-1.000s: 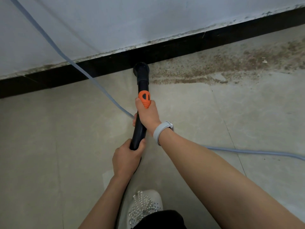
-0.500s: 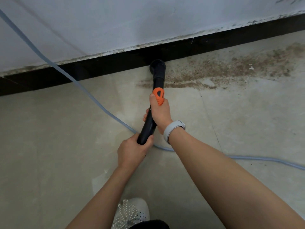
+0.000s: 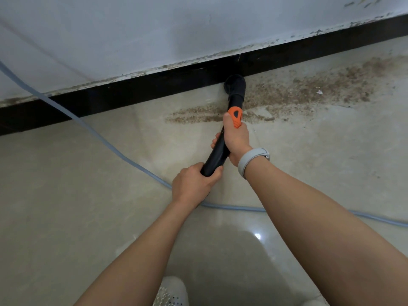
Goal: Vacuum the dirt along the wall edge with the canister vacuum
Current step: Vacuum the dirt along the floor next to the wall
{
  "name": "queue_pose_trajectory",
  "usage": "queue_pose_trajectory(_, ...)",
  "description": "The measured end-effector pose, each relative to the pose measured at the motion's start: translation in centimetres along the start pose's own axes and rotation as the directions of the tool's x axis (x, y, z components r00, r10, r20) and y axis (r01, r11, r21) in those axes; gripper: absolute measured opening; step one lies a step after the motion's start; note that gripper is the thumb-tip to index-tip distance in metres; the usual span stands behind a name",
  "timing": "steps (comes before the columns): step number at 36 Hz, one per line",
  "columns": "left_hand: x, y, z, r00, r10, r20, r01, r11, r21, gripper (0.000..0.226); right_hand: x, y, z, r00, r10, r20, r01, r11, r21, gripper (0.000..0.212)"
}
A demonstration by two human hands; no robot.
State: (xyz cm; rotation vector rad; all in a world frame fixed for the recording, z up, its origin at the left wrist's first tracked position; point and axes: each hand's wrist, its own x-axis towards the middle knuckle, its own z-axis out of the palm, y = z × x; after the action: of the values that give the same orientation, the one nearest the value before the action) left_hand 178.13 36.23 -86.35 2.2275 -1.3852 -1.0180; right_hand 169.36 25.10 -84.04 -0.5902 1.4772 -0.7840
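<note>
We've got both hands on the black vacuum wand (image 3: 217, 149). Our right hand (image 3: 237, 140) is wrapped round the upper part of the tube, thumb laid along the top w/ its tip against the orange slider (image 3: 235, 117); fingertips curl round the far side & show just left of the tube. A grey wristband (image 3: 251, 161) sits on that wrist. Right forearm runs in from the lower right corner, nearly straight, wrist about in line w/ the arm.

Our left hand (image 3: 194, 184) grips the near end of the wand, fingers curled over it, knuckles up; the tube end disappears into the fist. Left forearm comes up from bottom centre, angled right toward the hand. Left hand sits lower in view & nearer us than the right, the two just apart along the tube.

The wand tilts up & to the right, away from us. Its round black nozzle (image 3: 235, 85) is down on the floor right at the black baseboard (image 3: 132, 91), at the left end of the brown dirt (image 3: 309, 91) that spreads along the wall edge to the right. A thinner streak of dirt runs left of the wand, below the nozzle.

A pale blue cord (image 3: 106, 143) crosses the beige tile floor (image 3: 66, 206) from upper left, passes under our arms, exits right. White wall (image 3: 132, 29) above the baseboard, scuffed along its bottom edge. A white shoe (image 3: 171, 292) shows at bottom centre.
</note>
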Motion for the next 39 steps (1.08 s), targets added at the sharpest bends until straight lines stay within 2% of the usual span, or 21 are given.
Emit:
queue_pose_trajectory(8, 1.4, 2.5, 0.0, 0.996, 0.041, 0.078, -0.042, 0.999, 0.02, 0.045, 0.8, -2.0, -1.8, 0.999, 0.017, -0.028, -0.016, 0.999, 0.031, 0.023)
queue_pose_trajectory(18, -0.6, 0.3, -1.6, 1.0, 0.016, 0.008, -0.016, 1.0, -0.027, 0.049, -1.1, -1.2, 0.4, 0.998, 0.033, 0.054, -0.034, 0.999, 0.027, 0.022)
queue_pose_trajectory(24, -3.6, -3.4, -2.8, 0.994, -0.064, -0.085, 0.058, 0.995, -0.081, 0.046, -3.3, 1.2, 3.8, 0.985, 0.061, 0.161, -0.058, 0.998, -0.023, 0.024)
queue_pose_trajectory(30, -6.4, -7.0, -4.3, 0.974, -0.165, -0.155, 0.135, 0.973, -0.19, 0.044, -5.4, 3.8, 7.7, 0.961, 0.113, 0.254, -0.089, 0.991, -0.105, 0.039)
queue_pose_trajectory(35, -8.5, -9.0, -5.0, 0.951, -0.236, -0.198, 0.186, 0.952, -0.243, 0.047, -7.4, 5.5, 10.1, 0.945, 0.129, 0.3, -0.076, 0.98, -0.182, 0.029)
queue_pose_trajectory(39, -10.0, -10.1, -5.4, 0.953, -0.255, -0.163, 0.201, 0.936, -0.288, 0.048, -9.2, 6.5, 10.8, 0.952, 0.123, 0.279, -0.067, 0.977, -0.202, 0.029)
